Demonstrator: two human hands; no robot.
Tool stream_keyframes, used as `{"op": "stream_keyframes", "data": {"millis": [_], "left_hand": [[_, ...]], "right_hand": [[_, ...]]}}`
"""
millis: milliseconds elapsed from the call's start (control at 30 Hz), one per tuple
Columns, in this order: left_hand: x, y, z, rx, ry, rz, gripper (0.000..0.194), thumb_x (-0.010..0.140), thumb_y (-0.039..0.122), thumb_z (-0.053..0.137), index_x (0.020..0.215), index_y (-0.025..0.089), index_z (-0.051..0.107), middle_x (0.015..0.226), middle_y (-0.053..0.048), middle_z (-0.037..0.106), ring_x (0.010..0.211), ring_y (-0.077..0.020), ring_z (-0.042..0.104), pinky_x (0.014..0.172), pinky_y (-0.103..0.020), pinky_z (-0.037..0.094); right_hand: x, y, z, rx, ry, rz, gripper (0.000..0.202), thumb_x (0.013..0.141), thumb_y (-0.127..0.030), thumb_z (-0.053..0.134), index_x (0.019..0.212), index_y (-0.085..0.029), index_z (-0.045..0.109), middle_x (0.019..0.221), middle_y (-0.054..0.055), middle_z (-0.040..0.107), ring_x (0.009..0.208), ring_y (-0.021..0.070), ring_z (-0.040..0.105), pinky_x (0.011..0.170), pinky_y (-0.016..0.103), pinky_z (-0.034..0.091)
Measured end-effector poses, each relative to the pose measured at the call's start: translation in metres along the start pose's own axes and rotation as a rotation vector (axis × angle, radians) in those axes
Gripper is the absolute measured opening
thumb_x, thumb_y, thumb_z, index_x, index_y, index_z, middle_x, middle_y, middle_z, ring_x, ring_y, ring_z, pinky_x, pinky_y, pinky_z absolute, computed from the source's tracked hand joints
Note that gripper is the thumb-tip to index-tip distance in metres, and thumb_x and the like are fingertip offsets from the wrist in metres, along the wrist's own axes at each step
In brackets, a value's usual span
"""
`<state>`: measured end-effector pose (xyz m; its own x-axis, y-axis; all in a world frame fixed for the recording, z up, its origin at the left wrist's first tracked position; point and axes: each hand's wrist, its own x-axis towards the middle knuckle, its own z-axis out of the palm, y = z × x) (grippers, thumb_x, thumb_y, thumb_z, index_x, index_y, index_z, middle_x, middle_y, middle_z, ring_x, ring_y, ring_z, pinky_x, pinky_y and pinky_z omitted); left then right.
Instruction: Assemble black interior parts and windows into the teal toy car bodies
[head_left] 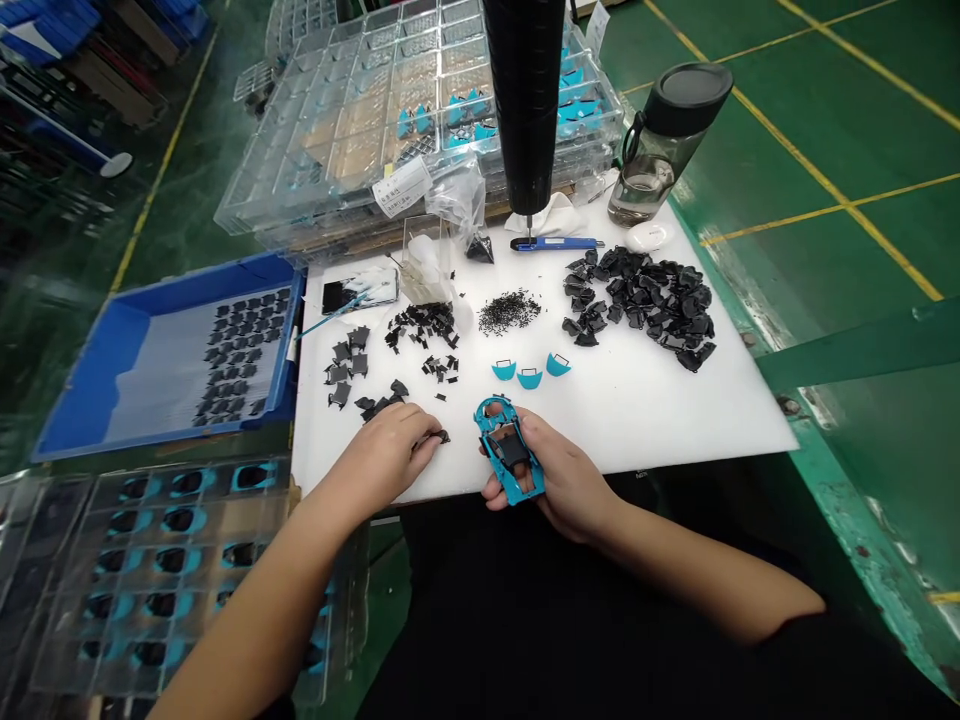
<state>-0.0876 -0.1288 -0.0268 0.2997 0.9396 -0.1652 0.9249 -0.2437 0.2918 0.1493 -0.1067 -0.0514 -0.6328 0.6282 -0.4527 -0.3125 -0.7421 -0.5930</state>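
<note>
My right hand (566, 465) holds a turquoise toy car body (516, 448) with a black part set in its middle, above the front edge of the white table. To the left, my left hand (390, 450) has its thumb and fingers pinched on a small black plastic part (442, 436) close to the tabletop. Just behind that hand lies a small group of black parts (382, 402). Three turquoise curved pieces (529, 379) with thin black frames rest beyond the car body. A pile of tiny black pieces (510, 312) sits behind them.
A black powered screwdriver (523, 110) hangs over the table (675, 420). Behind are a blue cutter knife (559, 243), a water bottle (667, 140) and stacked clear trays (337, 110). Black parts (652, 300) are heaped at right. A blue bin (90, 400) stands left.
</note>
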Motion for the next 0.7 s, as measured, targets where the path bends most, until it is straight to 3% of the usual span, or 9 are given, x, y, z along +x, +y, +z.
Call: {"op": "stream_keyframes", "data": {"millis": [133,333,467,700], "left_hand": [[-0.001,0.006,-0.002,0.005,0.121,-0.048,0.005,0.089,0.021,0.058,0.087,0.018,0.06,0.084,-0.005,0.064,0.082,-0.023,0.061,0.072,-0.036,0.05],[0.008,0.047,-0.004,0.0,0.553,0.046,0.005,0.087,0.016,0.062,0.092,0.015,0.061,0.086,-0.006,0.067,0.084,-0.0207,0.062,0.079,-0.034,0.051],[0.017,0.066,0.006,0.065,0.594,0.083,0.003,0.087,0.014,0.062,0.09,0.013,0.062,0.083,-0.008,0.068,0.081,-0.0222,0.063,0.077,-0.035,0.051],[0.017,0.068,0.004,0.037,0.529,0.041,0.005,0.091,0.015,0.061,0.089,0.014,0.065,0.083,-0.006,0.069,0.079,-0.0201,0.064,0.076,-0.034,0.05]], "right_hand": [[0.001,0.001,0.002,-0.021,0.02,0.0,0.036,0.102,-0.046,0.043,0.131,-0.025,0.053,0.096,0.003,0.064,0.067,0.0168,0.073,0.061,0.032,0.064],[-0.001,0.006,0.006,-0.063,-0.005,0.02,0.043,0.1,-0.051,0.048,0.135,-0.027,0.05,0.103,0.004,0.065,0.071,0.0172,0.073,0.067,0.035,0.064],[-0.003,0.006,0.009,-0.075,-0.028,0.014,0.047,0.098,-0.055,0.051,0.135,-0.026,0.05,0.098,0.005,0.068,0.072,0.0169,0.071,0.07,0.036,0.063],[-0.006,0.007,0.008,-0.138,-0.016,0.001,0.054,0.096,-0.058,0.051,0.139,-0.026,0.048,0.104,0.006,0.066,0.077,0.0195,0.072,0.074,0.04,0.064]]}}
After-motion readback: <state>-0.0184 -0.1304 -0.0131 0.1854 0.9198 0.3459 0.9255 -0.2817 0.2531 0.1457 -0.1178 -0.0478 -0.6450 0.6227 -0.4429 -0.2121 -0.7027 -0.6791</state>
